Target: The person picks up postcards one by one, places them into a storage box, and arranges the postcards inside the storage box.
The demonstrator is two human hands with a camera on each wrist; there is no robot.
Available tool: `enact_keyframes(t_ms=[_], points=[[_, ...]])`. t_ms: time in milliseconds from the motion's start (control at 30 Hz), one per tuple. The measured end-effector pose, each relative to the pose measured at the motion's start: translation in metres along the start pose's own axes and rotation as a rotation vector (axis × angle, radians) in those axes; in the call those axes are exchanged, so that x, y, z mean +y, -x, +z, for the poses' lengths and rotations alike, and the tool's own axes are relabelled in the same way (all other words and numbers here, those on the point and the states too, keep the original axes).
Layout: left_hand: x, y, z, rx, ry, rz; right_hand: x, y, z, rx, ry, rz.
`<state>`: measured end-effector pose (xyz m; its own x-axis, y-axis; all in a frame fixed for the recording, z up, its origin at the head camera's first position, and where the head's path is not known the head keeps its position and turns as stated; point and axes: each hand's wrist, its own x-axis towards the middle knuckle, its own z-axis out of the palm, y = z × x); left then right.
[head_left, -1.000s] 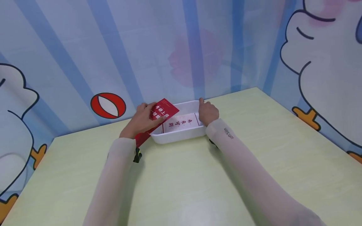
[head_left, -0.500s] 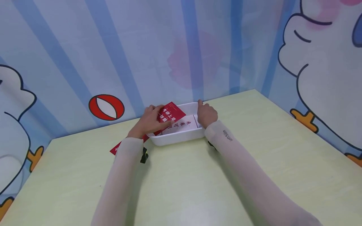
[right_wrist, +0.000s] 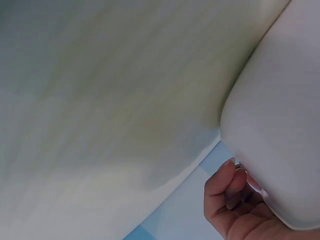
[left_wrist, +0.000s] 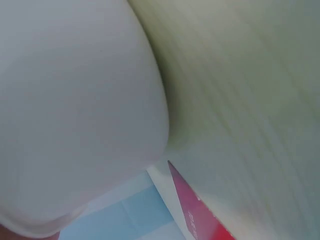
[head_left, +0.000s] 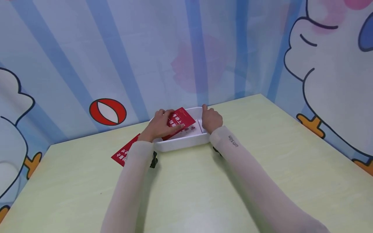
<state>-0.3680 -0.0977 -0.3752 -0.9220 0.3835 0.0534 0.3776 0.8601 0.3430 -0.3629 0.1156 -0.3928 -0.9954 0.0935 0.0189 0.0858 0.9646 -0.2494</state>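
Note:
A red card (head_left: pixel 182 118) with white characters slants over the left part of a white tray (head_left: pixel 183 143). My left hand (head_left: pixel 160 126) holds this card with its thumb on top; its other fingers are partly hidden. Inside the tray lies a white card (head_left: pixel 190 130) with red characters, partly covered by the red one. At the tray's right end, my right hand (head_left: pixel 212 119) grips the rim, fingers curled. The right wrist view shows that right hand (right_wrist: pixel 240 205) against the tray wall (right_wrist: pixel 275 120). Another red card (head_left: pixel 123 153) lies left of the tray, partly behind my left forearm.
The pale table (head_left: pixel 180 184) meets a blue striped curtain (head_left: pixel 145 58) just behind the tray. Printed cartoon birds and a red ball (head_left: pixel 107 112) decorate the curtain. In the left wrist view, the tray's side (left_wrist: pixel 80 110) fills much of the picture.
My left hand has moved right, carrying the red card further over the tray. More of the other red card now shows at the left. My right hand keeps its grip on the tray.

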Motion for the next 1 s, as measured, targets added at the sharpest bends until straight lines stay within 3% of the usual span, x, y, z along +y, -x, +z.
enact_keyframes(t_ms=[200, 533, 1000], points=[[0.004, -0.006, 0.005, 0.039, -0.017, 0.043, 0.003, -0.003, 0.0, 0.018, 0.002, 0.002], [0.012, -0.01, 0.014, 0.006, -0.048, 0.085, 0.005, -0.006, -0.002, 0.006, -0.001, -0.02], [0.004, -0.005, 0.02, -0.028, -0.109, 0.124, 0.001, -0.003, 0.001, -0.017, -0.009, -0.022]])
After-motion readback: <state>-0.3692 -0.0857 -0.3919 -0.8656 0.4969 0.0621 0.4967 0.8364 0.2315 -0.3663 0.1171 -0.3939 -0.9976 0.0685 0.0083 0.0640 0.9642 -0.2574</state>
